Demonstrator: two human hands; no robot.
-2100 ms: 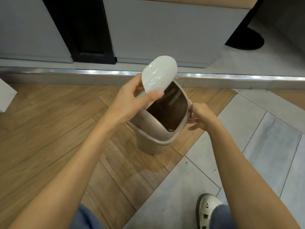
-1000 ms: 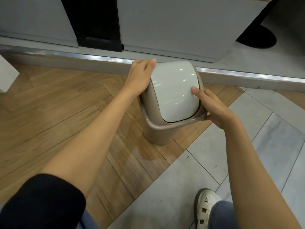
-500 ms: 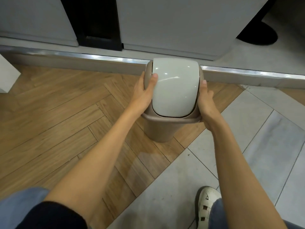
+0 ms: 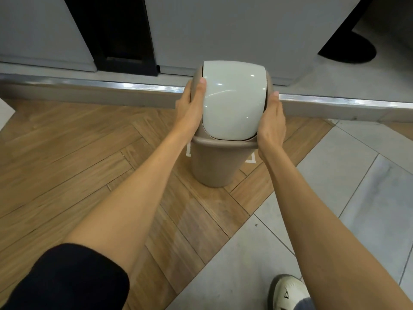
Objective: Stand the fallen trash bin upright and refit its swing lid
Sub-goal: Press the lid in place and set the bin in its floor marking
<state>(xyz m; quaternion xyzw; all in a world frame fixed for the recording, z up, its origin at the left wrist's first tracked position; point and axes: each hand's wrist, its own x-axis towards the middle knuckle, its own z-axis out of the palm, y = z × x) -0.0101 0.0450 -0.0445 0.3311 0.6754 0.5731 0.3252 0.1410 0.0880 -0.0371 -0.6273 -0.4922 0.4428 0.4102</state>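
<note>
soft, even indoor light from above, moderately bright. small glare spots sit on the glossy pale lid (image 4: 233, 101), and a bright streak runs along the metal floor strip (image 4: 138, 87). shadows are faint and diffuse beside the bin (image 4: 213, 168). the wide lens bends straight lines near the edges. the shoe (image 4: 288, 291) at the bottom corner looks slightly soft.

Indoor room: herringbone wood floor (image 4: 73, 153), grey tiles (image 4: 368, 198), cabinets (image 4: 223, 30).
</note>
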